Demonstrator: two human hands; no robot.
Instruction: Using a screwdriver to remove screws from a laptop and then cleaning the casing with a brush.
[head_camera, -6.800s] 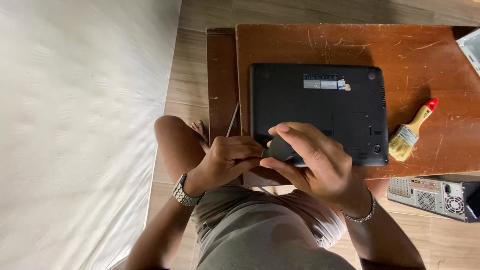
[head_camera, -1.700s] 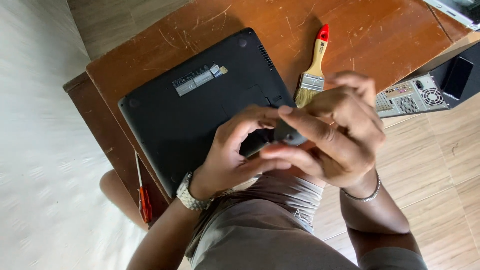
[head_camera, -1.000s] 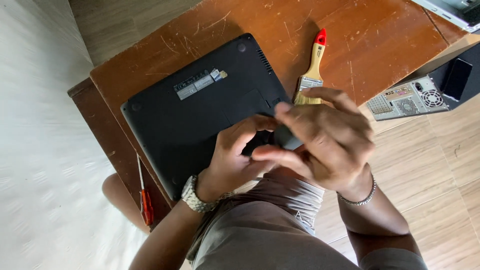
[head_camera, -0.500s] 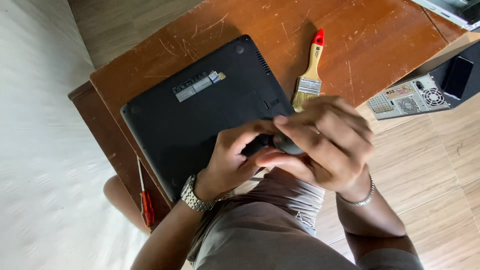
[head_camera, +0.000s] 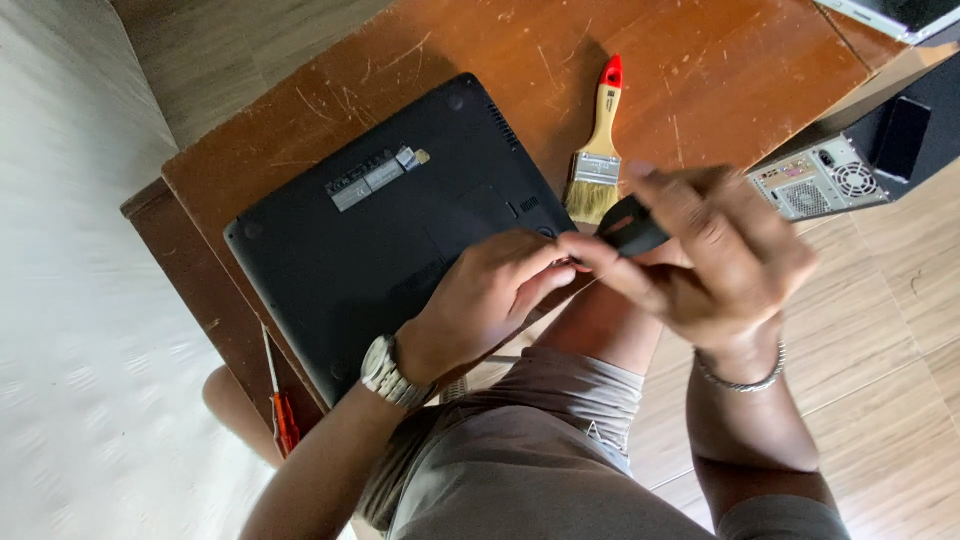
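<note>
A black laptop (head_camera: 385, 230) lies upside down on a scratched wooden table (head_camera: 480, 50). My left hand (head_camera: 485, 300), with a metal watch at the wrist, rests on the laptop's near right corner, fingers pinched together. My right hand (head_camera: 715, 265) is closed around a black tool handle (head_camera: 632, 225), which points toward the fingertips of my left hand at that same corner. The tool's tip is hidden between the fingers.
A paintbrush (head_camera: 598, 140) with a red-tipped wooden handle lies on the table right of the laptop. A red-handled screwdriver (head_camera: 282, 410) sits at the table's left edge. A desktop computer case (head_camera: 835, 175) lies on the wooden floor at right. My knees are below the table.
My hands have shifted right along the laptop's near edge to its corner, and the black handle now shows in my right hand. The view has barely changed in the last second.
</note>
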